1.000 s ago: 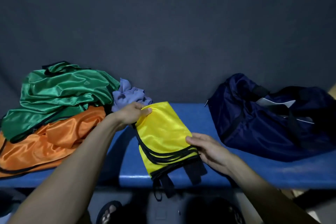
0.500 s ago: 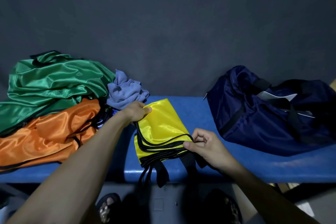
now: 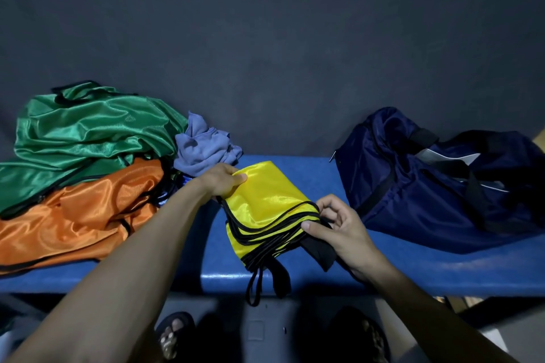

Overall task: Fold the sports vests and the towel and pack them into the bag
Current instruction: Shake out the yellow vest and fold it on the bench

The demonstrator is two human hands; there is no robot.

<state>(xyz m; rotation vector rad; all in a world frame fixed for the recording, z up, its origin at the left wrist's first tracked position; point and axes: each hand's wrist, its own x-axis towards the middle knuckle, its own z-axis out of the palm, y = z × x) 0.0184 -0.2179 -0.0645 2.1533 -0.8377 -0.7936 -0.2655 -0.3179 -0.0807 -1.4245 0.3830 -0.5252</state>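
Observation:
A folded yellow vest point(image 3: 265, 200) with black trim lies on the blue bench point(image 3: 413, 271) in the middle. My left hand point(image 3: 221, 180) grips its far left corner, thumb on top. My right hand point(image 3: 336, 224) pinches its near right edge where the black trim bunches, fingers curled. Black straps hang off the bench's front edge. A crumpled green vest point(image 3: 88, 138) lies on an orange vest point(image 3: 79, 215) at the left. A bunched grey-blue towel point(image 3: 203, 150) sits just behind my left hand. The navy bag point(image 3: 436, 186) stands at the right, its top open.
A dark wall rises right behind the bench. Below the front edge, sandalled feet point(image 3: 174, 336) stand on the floor. A strip of bare blue bench separates the yellow vest from the bag.
My right hand went from lying flat by the vest to pinching its near right edge and lifting it slightly. The left hand keeps its grip on the far corner.

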